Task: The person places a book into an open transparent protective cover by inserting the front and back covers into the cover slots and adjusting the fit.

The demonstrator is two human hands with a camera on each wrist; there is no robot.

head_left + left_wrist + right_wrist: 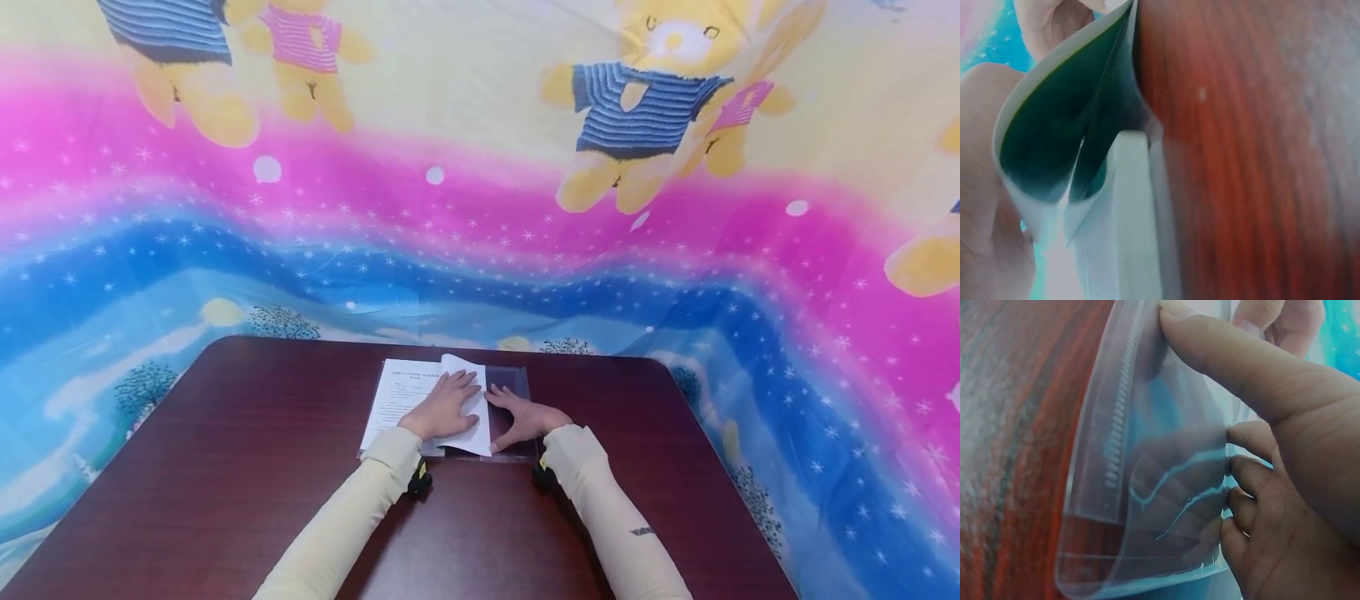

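Note:
An open book with a white printed page [397, 398] lies near the far side of the table, in a clear plastic cover [517, 379]. My left hand [444, 406] rests with spread fingers on a white leaf [480, 429] that bulges up from the book. In the left wrist view this curled leaf [1013, 119] shows a dark green inner side, beside the thick page block [1132, 212]. My right hand [521, 414] touches the plastic flap at the right, thumb apart from the fingers. Closer up, the fingertips of that hand [1297, 444] meet the clear flap [1166, 469].
The dark red-brown wooden table [225, 467] reaches toward me on both sides of the book. Behind it hangs a colourful cloth [450, 217] printed with bears, and it wraps round the right side. Each wrist carries a small black camera [420, 479].

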